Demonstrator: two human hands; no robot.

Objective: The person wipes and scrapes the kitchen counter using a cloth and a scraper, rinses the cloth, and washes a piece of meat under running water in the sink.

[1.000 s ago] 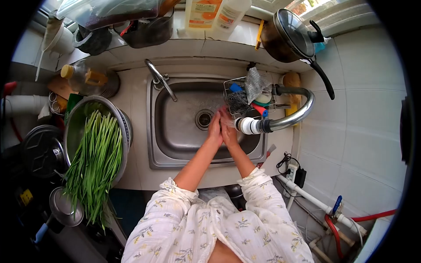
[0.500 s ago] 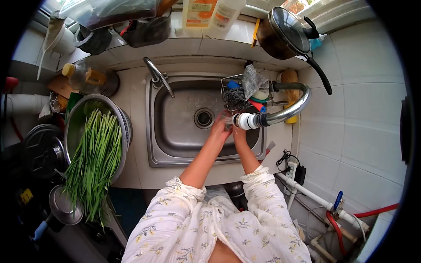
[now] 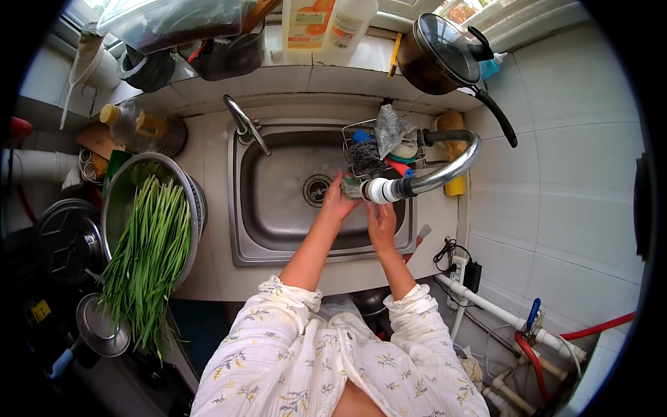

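Note:
Over the steel sink [image 3: 278, 233], my left hand [image 3: 338, 200] is beside the white nozzle of the curved tap [image 3: 458, 182]. Its fingers point up and look spread, and I see nothing held in them. Clear water [image 3: 351, 185] appears to run from the nozzle against this hand. My right hand [image 3: 381, 228] is below the nozzle, palm turned up, fingers stretched out and bare. Just behind the hands hangs a wire rack [image 3: 347, 139] with a dark scouring pad [image 3: 367, 156] and a crumpled silvery wrapper [image 3: 394, 128].
Left of the sink, long green chives [image 3: 149, 257] overhang a metal basin [image 3: 198, 201]. A second tap [image 3: 246, 121] rises at the sink's back left. A lidded pot [image 3: 438, 59] is on the ledge, its handle jutting forward. A knife [image 3: 419, 241] lies at the right edge.
My right hand has drawn back toward me from under the nozzle and opened out. The left hand has shifted slightly left and up. The camera view has moved a little.

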